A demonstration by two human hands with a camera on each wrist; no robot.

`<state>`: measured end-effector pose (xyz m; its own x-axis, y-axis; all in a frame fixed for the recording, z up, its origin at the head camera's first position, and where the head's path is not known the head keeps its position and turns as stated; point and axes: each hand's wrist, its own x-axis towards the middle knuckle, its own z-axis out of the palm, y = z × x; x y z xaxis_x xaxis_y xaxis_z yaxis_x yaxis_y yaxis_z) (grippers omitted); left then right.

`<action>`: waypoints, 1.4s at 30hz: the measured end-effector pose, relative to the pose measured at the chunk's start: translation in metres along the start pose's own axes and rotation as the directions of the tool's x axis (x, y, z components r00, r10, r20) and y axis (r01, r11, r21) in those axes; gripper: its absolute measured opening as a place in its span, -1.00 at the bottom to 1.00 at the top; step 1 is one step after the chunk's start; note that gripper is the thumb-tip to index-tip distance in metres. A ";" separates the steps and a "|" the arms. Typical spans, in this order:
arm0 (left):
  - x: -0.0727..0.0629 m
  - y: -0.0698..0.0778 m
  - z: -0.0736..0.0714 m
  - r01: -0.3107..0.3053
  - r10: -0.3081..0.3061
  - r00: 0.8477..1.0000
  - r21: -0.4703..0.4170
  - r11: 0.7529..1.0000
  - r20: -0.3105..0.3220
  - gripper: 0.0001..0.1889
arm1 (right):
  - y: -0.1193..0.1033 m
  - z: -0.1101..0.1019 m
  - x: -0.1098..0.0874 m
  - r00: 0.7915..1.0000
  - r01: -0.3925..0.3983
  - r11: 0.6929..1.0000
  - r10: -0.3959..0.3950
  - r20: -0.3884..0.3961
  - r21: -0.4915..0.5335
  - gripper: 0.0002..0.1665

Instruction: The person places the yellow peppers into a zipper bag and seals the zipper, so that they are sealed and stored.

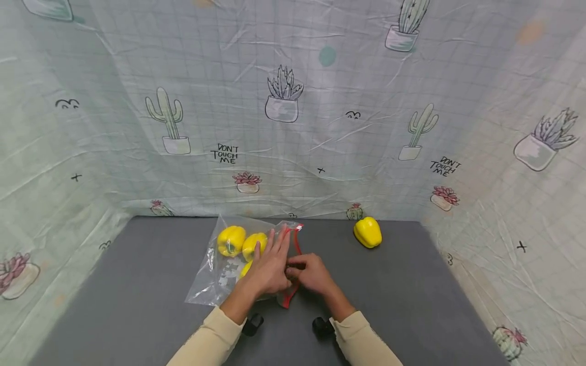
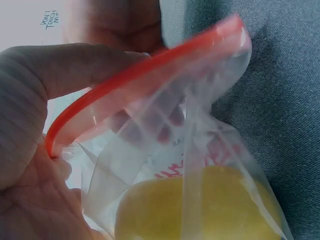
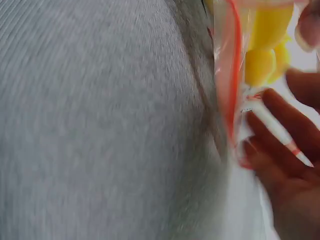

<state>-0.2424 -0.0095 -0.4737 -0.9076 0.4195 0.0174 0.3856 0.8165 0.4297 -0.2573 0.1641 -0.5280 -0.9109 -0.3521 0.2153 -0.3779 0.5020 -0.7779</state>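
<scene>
A clear zip bag (image 1: pixel 208 284) with a red seal strip (image 2: pixel 120 82) lies on the grey tabletop, its mouth facing right. Inside it are yellow bell peppers, one at the far left (image 1: pixel 231 241), one beside it (image 1: pixel 254 246) and one partly covered by my left hand (image 1: pixel 270 267). That hand lies across the bag's mouth and grips its red edge, thumb on one side and fingers on the other. My right hand (image 1: pixel 313 274) is at the mouth, its fingers spread and apart from the thumb, with fingertips right at the red strip (image 3: pixel 234 75).
Another yellow bell pepper (image 1: pixel 368 232) sits at the back right of the table (image 1: pixel 403 290), outside the bag. A patterned cloth (image 1: pixel 320 152) encloses the back and sides. Black wrist straps (image 1: pixel 253 324) show at the sleeve cuffs.
</scene>
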 end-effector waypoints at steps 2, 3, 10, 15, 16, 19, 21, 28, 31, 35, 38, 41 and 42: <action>0.001 0.000 0.000 -0.001 0.001 1.000 -0.006 1.000 -0.002 0.33 | 0.002 -0.005 0.000 0.990 -0.034 0.997 0.044 -0.135 0.073 -0.82; 0.001 0.000 0.000 -0.001 0.001 1.000 -0.012 1.000 -0.003 0.34 | 0.002 -0.009 0.000 0.976 -0.047 0.994 0.067 -0.205 0.099 -0.83; 0.004 -0.002 0.000 -0.004 0.004 1.000 -0.044 0.999 -0.002 0.34 | 0.010 -0.041 0.005 0.869 -0.047 0.968 0.161 -0.468 0.245 -0.84; 0.005 -0.004 -0.002 0.001 -0.001 1.000 -0.055 0.998 0.017 0.35 | 0.018 -0.065 0.007 0.822 -0.086 0.953 0.233 -0.520 0.291 -0.77; 0.005 -0.004 -0.003 0.003 -0.002 1.000 -0.058 0.998 0.017 0.35 | 0.020 -0.070 0.008 0.813 -0.096 0.953 0.241 -0.529 0.286 -0.76; 0.008 -0.005 -0.005 0.002 -0.001 1.000 -0.072 0.997 0.009 0.35 | 0.027 -0.085 0.009 0.784 -0.106 0.955 0.251 -0.568 0.275 -0.72; 0.009 -0.005 -0.007 0.002 -0.002 1.000 -0.083 0.997 0.008 0.35 | 0.033 -0.095 0.009 0.757 -0.116 0.958 0.256 -0.601 0.263 -0.69; 0.011 -0.006 -0.004 0.009 -0.007 1.000 -0.103 0.995 0.015 0.34 | 0.057 -0.117 0.003 0.646 -0.169 0.953 0.300 -0.702 0.251 -0.64; 0.011 -0.006 -0.004 0.010 -0.009 1.000 -0.105 0.994 0.015 0.34 | 0.065 -0.123 -0.001 0.602 -0.193 0.949 0.314 -0.735 0.247 -0.63; 0.011 -0.006 -0.005 0.011 -0.010 1.000 -0.093 0.996 0.012 0.34 | 0.073 -0.130 -0.006 0.562 -0.264 0.937 0.344 -0.752 0.231 -0.58; 0.010 -0.007 -0.005 0.006 -0.005 1.000 -0.092 0.996 0.007 0.34 | 0.081 -0.136 -0.007 0.558 -0.356 0.911 0.387 -0.734 0.209 -0.43; 0.010 -0.008 -0.006 0.006 -0.005 1.000 -0.096 0.995 0.010 0.34 | 0.088 -0.141 -0.009 0.594 -0.480 0.862 0.456 -0.663 0.163 -0.19; 0.009 -0.008 -0.006 0.008 -0.007 1.000 -0.100 0.995 0.011 0.34 | 0.090 -0.142 -0.009 0.612 -0.517 0.843 0.484 -0.625 0.146 -0.11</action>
<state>-0.2549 -0.0146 -0.4716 -0.9083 0.4182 0.0040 0.3596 0.7760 0.5182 -0.3066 0.3250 -0.5158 -0.8443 0.5213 0.1241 0.1769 0.4898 -0.8537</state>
